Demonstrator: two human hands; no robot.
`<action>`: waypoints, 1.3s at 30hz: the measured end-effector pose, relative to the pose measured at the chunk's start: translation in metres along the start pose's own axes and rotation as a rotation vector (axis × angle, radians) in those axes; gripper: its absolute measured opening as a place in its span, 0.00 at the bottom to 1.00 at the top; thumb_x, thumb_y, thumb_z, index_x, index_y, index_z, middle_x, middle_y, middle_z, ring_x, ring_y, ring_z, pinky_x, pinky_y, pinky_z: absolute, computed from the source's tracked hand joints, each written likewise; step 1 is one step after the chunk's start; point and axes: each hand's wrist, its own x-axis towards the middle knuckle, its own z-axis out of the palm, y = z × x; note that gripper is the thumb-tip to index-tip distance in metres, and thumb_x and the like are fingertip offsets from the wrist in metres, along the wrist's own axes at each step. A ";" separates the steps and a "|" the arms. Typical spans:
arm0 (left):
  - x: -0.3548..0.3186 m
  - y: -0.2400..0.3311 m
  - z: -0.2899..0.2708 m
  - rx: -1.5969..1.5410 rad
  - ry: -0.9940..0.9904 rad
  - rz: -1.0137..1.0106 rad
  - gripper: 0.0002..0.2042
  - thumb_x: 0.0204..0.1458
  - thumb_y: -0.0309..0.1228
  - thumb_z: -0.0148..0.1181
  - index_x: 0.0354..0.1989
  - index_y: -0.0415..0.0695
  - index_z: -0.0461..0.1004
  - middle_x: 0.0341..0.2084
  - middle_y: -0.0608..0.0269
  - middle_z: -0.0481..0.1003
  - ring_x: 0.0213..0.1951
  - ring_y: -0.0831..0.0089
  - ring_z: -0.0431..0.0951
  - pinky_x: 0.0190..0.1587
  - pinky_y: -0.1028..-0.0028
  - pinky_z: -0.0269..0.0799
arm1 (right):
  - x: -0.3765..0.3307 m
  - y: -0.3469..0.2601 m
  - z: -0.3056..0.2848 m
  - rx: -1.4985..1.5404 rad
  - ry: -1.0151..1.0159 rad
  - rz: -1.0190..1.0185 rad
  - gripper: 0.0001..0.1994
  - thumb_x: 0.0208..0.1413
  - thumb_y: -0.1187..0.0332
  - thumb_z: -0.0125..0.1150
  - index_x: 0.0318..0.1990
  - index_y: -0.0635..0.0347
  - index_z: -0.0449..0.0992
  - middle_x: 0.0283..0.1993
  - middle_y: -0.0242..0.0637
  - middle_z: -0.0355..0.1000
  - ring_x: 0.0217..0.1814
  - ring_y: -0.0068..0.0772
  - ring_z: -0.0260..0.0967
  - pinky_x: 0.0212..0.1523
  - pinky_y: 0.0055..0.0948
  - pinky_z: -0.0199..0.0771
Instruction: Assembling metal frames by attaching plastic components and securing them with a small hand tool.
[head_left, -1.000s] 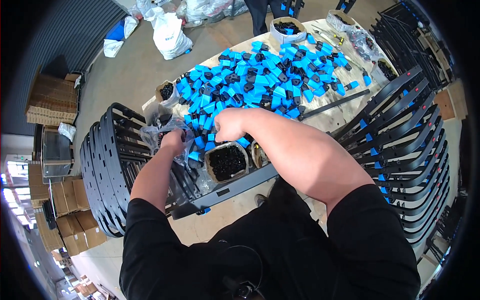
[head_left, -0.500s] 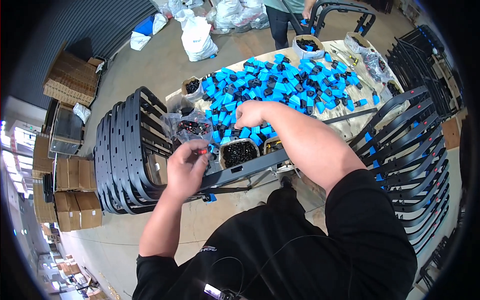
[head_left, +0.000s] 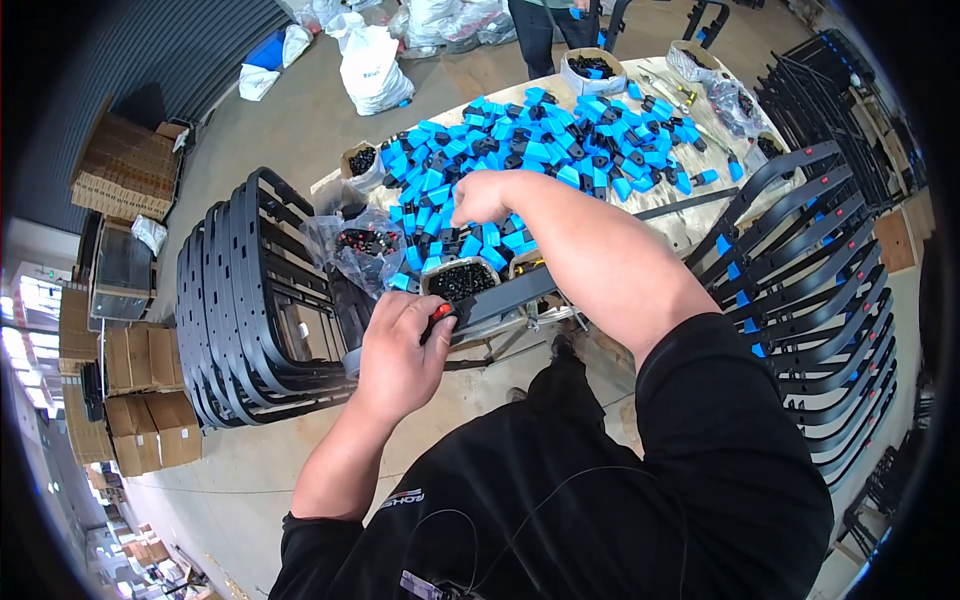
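Observation:
My left hand pinches a small red-and-black plastic piece between thumb and fingers, against the dark metal bar crossing the near side of the table. My right hand reaches to the near left part of a big pile of blue-and-black plastic parts. Its fingers curl downward, and whatever is in them is hidden. Between my hands, just beyond the bar, stands an open box of small black pieces. A clear plastic bag with red and black pieces lies beyond my left hand.
Dark metal frames stand packed at the left, and more frames line the right. Other boxes of small black pieces and some tools sit on the wooden table. Across it stands another person.
My left hand has moved right and slightly down, bringing the red-and-black piece onto the bar. My right hand stays over the pile. The view has shifted a little.

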 end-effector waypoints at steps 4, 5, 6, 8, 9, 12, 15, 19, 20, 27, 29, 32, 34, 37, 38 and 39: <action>0.001 -0.007 0.001 0.037 -0.020 -0.005 0.09 0.50 0.24 0.67 0.39 0.36 0.78 0.34 0.50 0.76 0.38 0.51 0.75 0.43 0.59 0.73 | -0.002 -0.011 -0.006 -0.034 -0.107 0.079 0.24 0.56 0.51 0.66 0.53 0.59 0.81 0.53 0.47 0.79 0.57 0.44 0.76 0.56 0.42 0.74; 0.002 -0.010 0.000 0.036 -0.024 -0.004 0.09 0.50 0.24 0.67 0.39 0.36 0.78 0.34 0.50 0.76 0.38 0.51 0.75 0.43 0.59 0.73 | -0.001 -0.011 -0.007 -0.045 -0.099 0.063 0.24 0.56 0.51 0.66 0.52 0.60 0.81 0.51 0.47 0.80 0.53 0.43 0.77 0.54 0.41 0.76; 0.003 -0.012 -0.001 0.005 -0.059 -0.025 0.09 0.51 0.24 0.67 0.40 0.36 0.78 0.34 0.50 0.76 0.38 0.51 0.75 0.44 0.59 0.73 | -0.002 -0.011 -0.006 -0.042 -0.099 0.065 0.24 0.56 0.51 0.66 0.52 0.60 0.81 0.51 0.47 0.80 0.53 0.43 0.77 0.54 0.41 0.76; 0.005 -0.014 -0.002 -0.029 -0.095 -0.045 0.09 0.51 0.24 0.67 0.40 0.36 0.78 0.34 0.50 0.76 0.39 0.51 0.75 0.44 0.59 0.73 | -0.006 -0.013 -0.011 -0.005 -0.119 0.079 0.24 0.56 0.51 0.66 0.53 0.60 0.81 0.49 0.46 0.80 0.49 0.41 0.78 0.50 0.40 0.77; 0.007 -0.012 -0.003 -0.015 -0.093 0.024 0.10 0.51 0.24 0.67 0.40 0.36 0.78 0.36 0.50 0.77 0.40 0.51 0.76 0.45 0.59 0.73 | -0.003 -0.012 -0.009 0.003 -0.115 0.088 0.25 0.56 0.51 0.66 0.53 0.61 0.81 0.47 0.46 0.81 0.46 0.40 0.79 0.48 0.40 0.77; -0.001 -0.011 0.004 0.003 -0.063 0.065 0.10 0.51 0.24 0.66 0.41 0.37 0.78 0.38 0.50 0.77 0.42 0.52 0.76 0.46 0.59 0.72 | -0.006 -0.014 -0.009 0.004 -0.088 0.066 0.24 0.56 0.52 0.66 0.53 0.60 0.81 0.47 0.46 0.81 0.46 0.40 0.79 0.47 0.40 0.78; -0.009 -0.005 0.009 0.072 -0.025 0.050 0.10 0.52 0.23 0.65 0.42 0.37 0.77 0.39 0.51 0.78 0.44 0.52 0.77 0.48 0.59 0.71 | -0.001 -0.010 -0.008 -0.014 -0.081 0.068 0.24 0.56 0.52 0.67 0.53 0.60 0.81 0.47 0.46 0.81 0.46 0.40 0.79 0.46 0.40 0.78; -0.006 0.000 0.003 0.214 -0.045 0.054 0.09 0.54 0.24 0.63 0.43 0.37 0.77 0.39 0.52 0.78 0.44 0.52 0.78 0.49 0.59 0.70 | -0.006 -0.018 -0.009 0.014 -0.105 0.068 0.24 0.56 0.52 0.66 0.52 0.60 0.81 0.47 0.45 0.81 0.46 0.40 0.79 0.47 0.40 0.77; -0.003 0.002 0.000 0.263 -0.084 0.062 0.09 0.54 0.25 0.62 0.42 0.37 0.77 0.39 0.52 0.78 0.44 0.53 0.78 0.49 0.59 0.70 | -0.006 -0.016 -0.009 0.013 -0.105 0.071 0.24 0.56 0.52 0.66 0.52 0.60 0.81 0.47 0.45 0.81 0.46 0.40 0.79 0.47 0.40 0.77; -0.006 -0.001 0.003 0.310 -0.184 0.071 0.18 0.54 0.29 0.63 0.51 0.34 0.72 0.40 0.50 0.77 0.44 0.53 0.77 0.49 0.59 0.71 | 0.000 -0.012 -0.009 -0.036 -0.111 0.083 0.24 0.55 0.51 0.66 0.52 0.59 0.82 0.50 0.47 0.80 0.50 0.43 0.78 0.50 0.41 0.77; -0.011 0.004 0.006 0.340 -0.169 0.078 0.19 0.54 0.30 0.63 0.52 0.33 0.71 0.41 0.49 0.77 0.44 0.53 0.77 0.49 0.59 0.71 | 0.003 -0.009 -0.007 -0.047 -0.109 0.092 0.24 0.55 0.51 0.66 0.52 0.59 0.82 0.50 0.47 0.80 0.51 0.44 0.78 0.51 0.41 0.77; -0.016 0.006 0.014 0.412 -0.133 0.090 0.22 0.55 0.31 0.63 0.55 0.32 0.70 0.43 0.46 0.76 0.44 0.54 0.77 0.49 0.59 0.71 | 0.005 -0.013 -0.003 -0.031 -0.104 0.073 0.24 0.55 0.51 0.66 0.52 0.60 0.82 0.50 0.48 0.80 0.52 0.44 0.78 0.51 0.41 0.76; -0.018 0.005 0.016 0.452 -0.114 0.097 0.23 0.55 0.32 0.63 0.56 0.31 0.69 0.44 0.45 0.76 0.44 0.54 0.77 0.50 0.59 0.71 | 0.004 -0.014 -0.003 -0.024 -0.081 0.082 0.23 0.55 0.50 0.67 0.49 0.60 0.82 0.45 0.45 0.81 0.45 0.40 0.78 0.46 0.39 0.78; -0.016 0.003 0.015 0.456 -0.196 0.088 0.24 0.58 0.32 0.60 0.60 0.32 0.67 0.48 0.44 0.75 0.49 0.52 0.76 0.54 0.59 0.69 | -0.001 -0.014 -0.007 0.011 -0.111 0.112 0.22 0.56 0.50 0.67 0.47 0.60 0.83 0.36 0.41 0.80 0.32 0.34 0.75 0.33 0.37 0.76; -0.017 0.004 0.015 0.460 -0.210 0.075 0.25 0.58 0.33 0.60 0.61 0.32 0.67 0.49 0.44 0.75 0.49 0.52 0.76 0.54 0.58 0.69 | 0.000 -0.013 -0.006 0.001 -0.108 0.102 0.22 0.56 0.50 0.67 0.47 0.60 0.83 0.36 0.41 0.80 0.32 0.34 0.75 0.33 0.37 0.76; -0.020 0.005 0.014 0.465 -0.223 0.062 0.25 0.59 0.33 0.59 0.61 0.31 0.66 0.50 0.44 0.75 0.50 0.53 0.76 0.54 0.58 0.69 | -0.002 -0.013 -0.004 0.017 -0.123 0.110 0.21 0.56 0.51 0.66 0.45 0.60 0.83 0.33 0.39 0.78 0.27 0.32 0.71 0.28 0.37 0.72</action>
